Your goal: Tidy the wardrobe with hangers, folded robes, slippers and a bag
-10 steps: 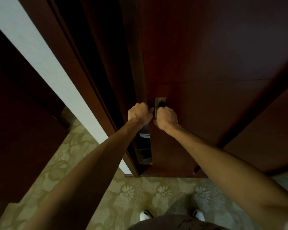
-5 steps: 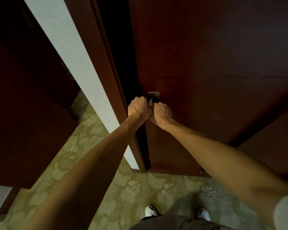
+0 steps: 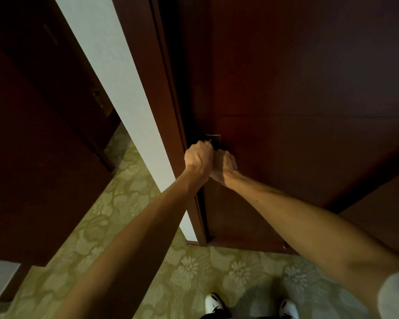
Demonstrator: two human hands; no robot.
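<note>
Underfoot, floral carpet (image 3: 129,203); both hands, left hand (image 3: 198,157) and right hand (image 3: 225,164), curl on the wardrobe door (image 3: 297,111) handle (image 3: 213,140), mostly hidden.

Dim hallway, dark wood all round

We are looking down at an olive floral carpet (image 3: 124,203) lying underfoot. A pale wall strip (image 3: 115,88) is running between dark reddish wood panelling (image 3: 32,157) on the left and more dark wood (image 3: 309,65) far right. Light is falling dimly.
</note>
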